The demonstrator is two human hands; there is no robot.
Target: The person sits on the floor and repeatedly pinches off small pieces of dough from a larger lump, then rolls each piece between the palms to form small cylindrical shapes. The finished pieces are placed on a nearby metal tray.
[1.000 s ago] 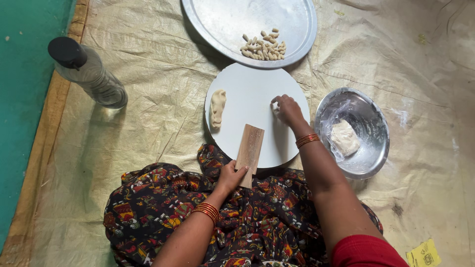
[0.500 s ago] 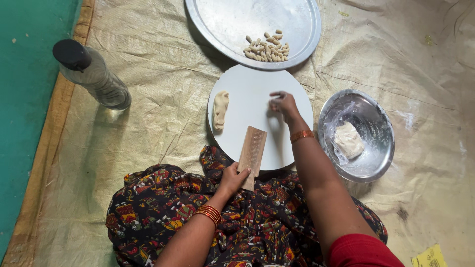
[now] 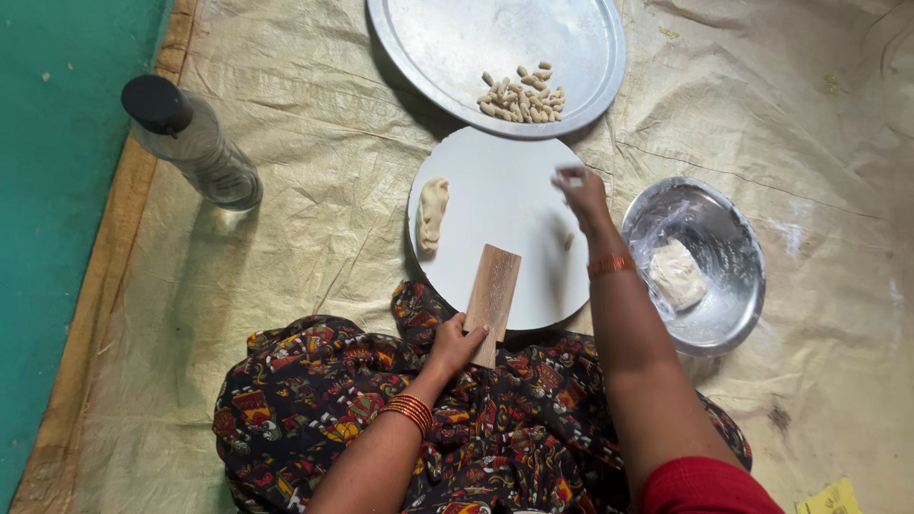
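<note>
My left hand [image 3: 455, 345] grips the near end of a small ridged wooden board [image 3: 492, 295] that leans on the edge of a round white board [image 3: 495, 205]. My right hand [image 3: 579, 190] hovers above the white board's far right side, fingertips pinched on a small piece of dough. A rolled strip of dough [image 3: 433, 211] lies at the white board's left edge. A tiny dough bit [image 3: 568, 241] rests under my right wrist. Beyond the board, a large steel plate [image 3: 447, 48] holds a pile of small shaped dough pieces [image 3: 522, 95].
A steel bowl [image 3: 724, 305] with a lump of dough [image 3: 676, 274] in plastic sits to the right. A clear bottle with a black cap [image 3: 195, 148] stands at the left. A beige woven sheet [image 3: 314, 219] covers the teal floor [image 3: 57, 190]. My patterned lap [image 3: 324, 390] fills the foreground.
My right hand has lifted off the white board and moved up toward the steel plate, carrying a small dough piece. My left hand still holds the wooden board.
</note>
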